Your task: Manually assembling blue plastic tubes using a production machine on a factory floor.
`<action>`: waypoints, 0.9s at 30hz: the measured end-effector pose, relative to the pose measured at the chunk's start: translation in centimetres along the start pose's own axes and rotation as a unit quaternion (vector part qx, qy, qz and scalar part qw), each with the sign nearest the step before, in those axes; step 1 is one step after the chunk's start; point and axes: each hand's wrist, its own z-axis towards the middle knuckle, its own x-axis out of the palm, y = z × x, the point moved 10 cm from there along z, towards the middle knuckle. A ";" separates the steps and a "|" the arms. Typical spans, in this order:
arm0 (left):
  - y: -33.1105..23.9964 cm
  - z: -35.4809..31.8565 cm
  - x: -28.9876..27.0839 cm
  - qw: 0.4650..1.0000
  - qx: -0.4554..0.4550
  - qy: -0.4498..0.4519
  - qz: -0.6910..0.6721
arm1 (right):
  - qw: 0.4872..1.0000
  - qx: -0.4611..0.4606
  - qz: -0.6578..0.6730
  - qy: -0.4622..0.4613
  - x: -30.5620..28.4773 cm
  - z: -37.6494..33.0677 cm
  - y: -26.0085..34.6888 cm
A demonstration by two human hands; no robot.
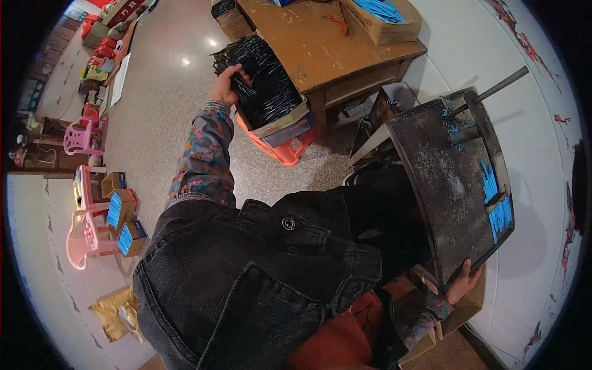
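My left hand (229,85) reaches into a cardboard box (280,125) packed with thin black strips (271,74). Its fingers are curled around a small bunch of the strips at the box's left side. Lower right, my right hand (462,283) rests at the near edge of a dark, worn work bench (441,185), fingers apart and holding nothing. A bundle of light-blue strips (498,206) lies along the bench's right side. A metal bar with a long lever handle (502,83) stands at its far end, with blue crumbs (453,129) scattered beside it.
The box stands on an orange plastic stool (288,153) beside a brown wooden table (296,37). On that table is a carton of blue strips (382,28). At left are pink chairs (89,237) and boxes of blue strips (126,206). A white wall (530,148) borders the bench.
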 end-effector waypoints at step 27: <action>11.0 -25.3 43.9 0.491 0.478 0.536 0.493 | 0.982 -0.128 -0.116 -0.081 -0.1 -2.3 5.2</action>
